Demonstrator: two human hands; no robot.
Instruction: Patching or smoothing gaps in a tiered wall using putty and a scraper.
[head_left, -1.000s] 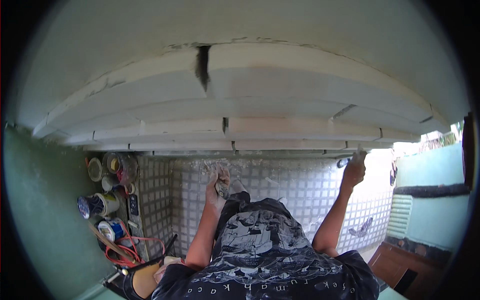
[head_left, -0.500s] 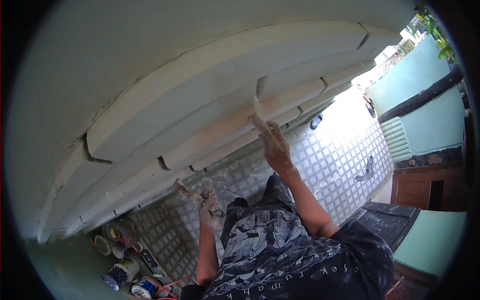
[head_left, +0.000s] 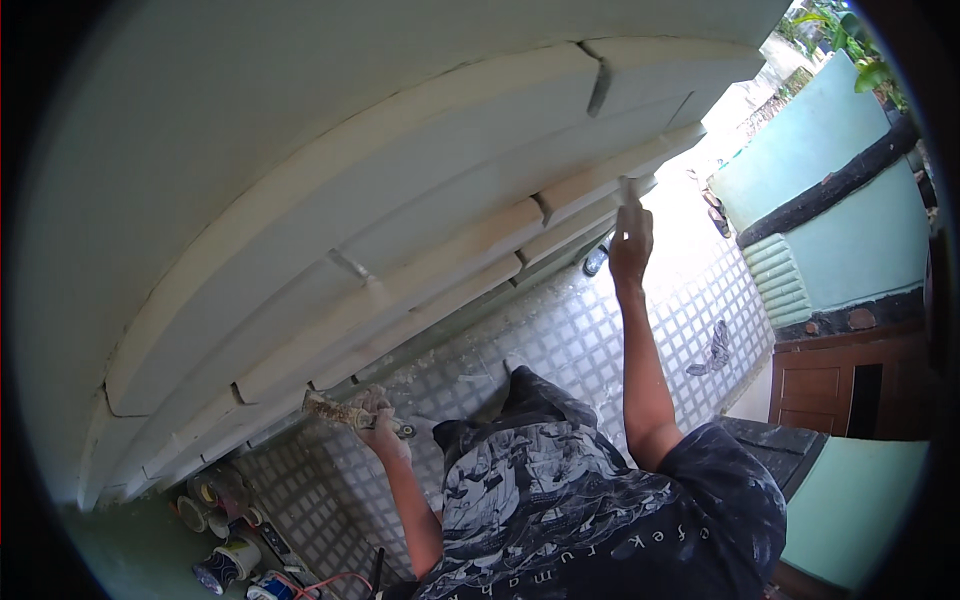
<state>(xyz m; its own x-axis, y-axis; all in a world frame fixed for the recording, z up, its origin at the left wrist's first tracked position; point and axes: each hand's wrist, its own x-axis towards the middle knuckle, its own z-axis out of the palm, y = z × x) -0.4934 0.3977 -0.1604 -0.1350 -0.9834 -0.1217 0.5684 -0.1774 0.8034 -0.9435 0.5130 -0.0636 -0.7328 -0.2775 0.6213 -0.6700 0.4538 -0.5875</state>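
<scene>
My left hand [head_left: 377, 428] is closed round the handle of a putty knife [head_left: 332, 409] whose blade is thickly caked with beige filler. It is held low, just under the edge of a stepped white moulding [head_left: 430, 215] along the wall. Farther right, my right hand [head_left: 630, 245] grips a small pale scraper [head_left: 628, 188], its tip by the lower step of the moulding; whether it touches cannot be made out. Dark joints cut across the steps, and one joint [head_left: 352, 266] has a whitish fill. Dust coats both hands.
Tubs [head_left: 228, 562] and tools lie on the floor at lower left, with an orange cord [head_left: 345, 577]. A grey cloth [head_left: 712, 350] is on the checkered tiles [head_left: 590, 345]. At right stand a green wall [head_left: 800, 150], a brown door [head_left: 815, 390] and a dark ledge [head_left: 770, 450].
My right hand has moved right along the moulding with the scraper, away from a joint now whitish. My view has shifted right. My left hand still holds the caked putty knife.
</scene>
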